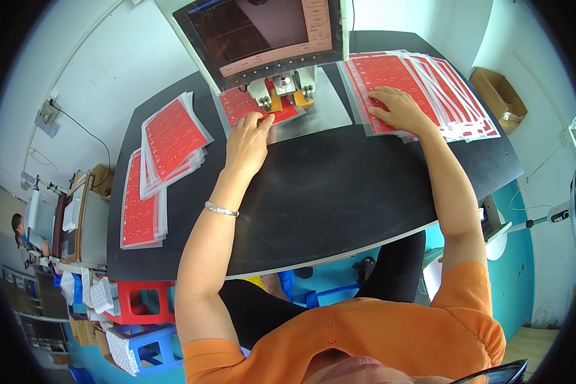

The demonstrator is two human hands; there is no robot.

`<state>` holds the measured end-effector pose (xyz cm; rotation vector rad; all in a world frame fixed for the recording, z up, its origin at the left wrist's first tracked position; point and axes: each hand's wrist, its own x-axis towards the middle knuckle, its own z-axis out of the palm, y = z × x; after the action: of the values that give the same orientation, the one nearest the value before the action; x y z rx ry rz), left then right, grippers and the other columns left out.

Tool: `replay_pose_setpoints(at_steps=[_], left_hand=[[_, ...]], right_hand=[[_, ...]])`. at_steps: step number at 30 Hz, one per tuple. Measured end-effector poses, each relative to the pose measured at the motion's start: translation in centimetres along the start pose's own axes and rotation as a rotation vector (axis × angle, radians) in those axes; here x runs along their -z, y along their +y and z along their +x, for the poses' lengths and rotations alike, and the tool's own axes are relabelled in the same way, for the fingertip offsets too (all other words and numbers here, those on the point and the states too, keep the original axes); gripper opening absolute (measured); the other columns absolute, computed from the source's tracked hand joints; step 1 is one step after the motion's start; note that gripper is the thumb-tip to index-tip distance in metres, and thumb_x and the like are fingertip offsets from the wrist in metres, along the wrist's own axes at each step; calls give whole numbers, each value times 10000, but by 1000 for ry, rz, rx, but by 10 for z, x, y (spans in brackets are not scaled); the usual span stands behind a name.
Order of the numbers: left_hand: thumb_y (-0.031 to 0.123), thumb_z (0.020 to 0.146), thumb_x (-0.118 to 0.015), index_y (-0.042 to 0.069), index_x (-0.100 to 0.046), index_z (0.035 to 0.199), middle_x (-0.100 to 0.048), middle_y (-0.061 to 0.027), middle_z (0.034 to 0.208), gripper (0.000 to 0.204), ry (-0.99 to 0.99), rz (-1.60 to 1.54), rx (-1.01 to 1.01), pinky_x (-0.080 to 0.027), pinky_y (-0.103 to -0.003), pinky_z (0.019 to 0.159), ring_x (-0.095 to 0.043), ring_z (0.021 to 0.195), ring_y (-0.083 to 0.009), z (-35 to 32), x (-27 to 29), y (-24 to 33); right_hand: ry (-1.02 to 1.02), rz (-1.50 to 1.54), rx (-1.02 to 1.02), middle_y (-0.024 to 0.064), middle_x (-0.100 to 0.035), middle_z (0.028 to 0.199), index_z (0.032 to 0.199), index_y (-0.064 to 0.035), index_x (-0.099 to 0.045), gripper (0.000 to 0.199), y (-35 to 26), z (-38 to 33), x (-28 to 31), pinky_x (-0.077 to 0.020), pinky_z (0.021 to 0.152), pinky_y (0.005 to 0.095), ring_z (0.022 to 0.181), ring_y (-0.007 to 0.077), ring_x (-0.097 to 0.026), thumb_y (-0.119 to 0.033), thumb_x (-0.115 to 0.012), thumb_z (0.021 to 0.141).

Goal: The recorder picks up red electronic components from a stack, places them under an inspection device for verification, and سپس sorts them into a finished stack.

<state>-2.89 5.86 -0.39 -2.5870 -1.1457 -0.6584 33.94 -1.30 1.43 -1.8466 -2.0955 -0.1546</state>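
At the back of the black table, my left hand [246,144] holds the near edge of a red printed sheet [235,107] with clear margins. This sheet lies on a metal plate [326,115], partly hidden beneath the head of a machine with a screen [262,32]. Yellow guide pieces [276,104] sit low on that head, close to my left fingertips. My right hand [400,112] rests on a fanned stack of similar red sheets [390,70] at the right, fingers apart and slightly bent.
Two overlapping piles of red sheets, an upper pile [173,137] and a lower pile [141,214], lie at the table's left. A cardboard box [498,99] stands beyond the right edge. Red [144,301] and blue stools [150,349] stand at the lower left. Another person [20,230] is far left.
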Motion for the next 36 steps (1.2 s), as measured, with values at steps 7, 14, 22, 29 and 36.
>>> replay_pose_setpoints(at_steps=[7,14,22,29,36], left_hand=[[-14,868,-574,107,-660,1261,-628,-91,1207,419,30,3,5,-513,-395,933,-617,1107,-292,-1,2,1],[46,893,-570,79,-696,1194,-657,-90,1106,328,61,-34,-12,-495,-396,932,-614,1084,-269,-1,3,2],[61,878,-562,69,-688,1161,-661,-95,1097,310,146,-29,24,-490,-407,931,-631,1078,-265,0,-3,1],[80,855,-595,36,-695,1066,-694,-129,948,238,321,74,-38,-537,-424,830,-690,943,-288,-7,-4,-18],[49,853,-589,31,-676,1019,-708,-124,959,188,57,-252,-180,-574,-387,749,-708,897,-280,-33,52,65]], right_hand=[[134,202,51,159,-619,1300,1236,-61,-655,369,-18,3,0,-441,1048,416,1221,334,-571,-231,-650,908],[204,290,124,151,-653,1240,1207,-66,-673,341,-34,5,-1,-475,1013,413,1171,340,-605,-170,-689,882],[68,707,-44,104,-708,1090,1187,-20,-678,312,-37,8,-4,-562,809,310,944,192,-699,-185,-672,923],[-313,1150,-347,86,-679,1067,1385,-17,-516,445,-105,1,23,-566,731,241,915,131,-680,-287,-549,1033],[-325,1251,-463,26,-637,966,1356,-32,-558,460,-103,-1,16,-547,643,211,772,84,-623,-333,-585,1010]])
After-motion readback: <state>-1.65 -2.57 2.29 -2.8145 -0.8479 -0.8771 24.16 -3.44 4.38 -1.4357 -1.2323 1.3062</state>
